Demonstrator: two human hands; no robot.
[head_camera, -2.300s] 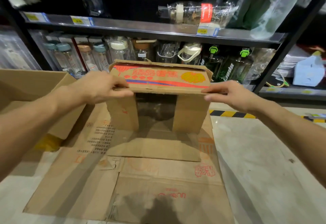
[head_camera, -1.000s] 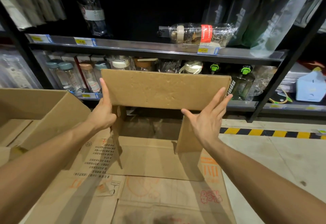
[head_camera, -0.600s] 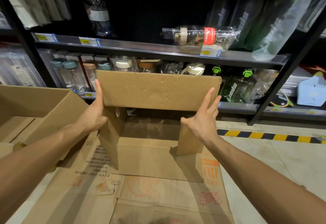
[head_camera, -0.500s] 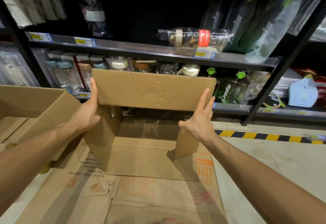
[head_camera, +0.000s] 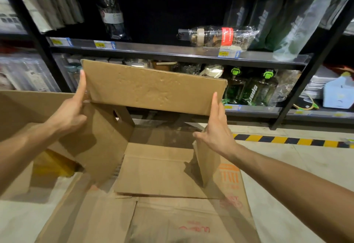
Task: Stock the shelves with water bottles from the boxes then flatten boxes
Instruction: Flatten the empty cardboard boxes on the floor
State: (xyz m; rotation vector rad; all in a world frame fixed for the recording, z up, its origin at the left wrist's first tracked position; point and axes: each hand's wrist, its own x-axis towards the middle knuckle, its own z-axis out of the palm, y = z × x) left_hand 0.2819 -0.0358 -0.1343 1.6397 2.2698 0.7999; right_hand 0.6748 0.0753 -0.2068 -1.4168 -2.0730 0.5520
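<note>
cardboard front and centre: the box (head_camera: pixel 107 128) is standing opened out on the floor, right in front of the shelves (head_camera: pixel 172 52). its long brown panel (head_camera: pixel 157 87) is being held up between both hands and is tilting down to the right. left hand (head_camera: pixel 70 114) is working the panel's left edge. one finger is stretching straight up along it while the others are folding in by the left side flap (head_camera: pixel 99 152). whether those folded fingers are pinching cardboard or only resting on it, i cannot tell. right hand (head_camera: pixel 217 129) is pressing flat and wide against the panel's right edge, fingers straight, together and pointing up. its thumb is spreading out left toward the top of the right side flap (head_camera: pixel 207 164). both flaps are hanging down from the panel and reaching the flattened cardboard (head_camera: pixel 172 221) lying beneath, red print showing on it. another open box (head_camera: pixel 21 108) is sitting just to the left, with something yellow (head_camera: pixel 53 164) peeking out beside it. behind the panel, water bottles (head_camera: pixel 249 89) are lining the lower shelf, the green-capped ones showing just right of the panel. one wrapped bottle (head_camera: pixel 220 37) with a red label is lying on its side on the upper shelf, above a yellow price tag (head_camera: pixel 224 53). over on the right, a yellow-and-black stripe (head_camera: pixel 287 140) is running along the floor below the shelving.
</note>
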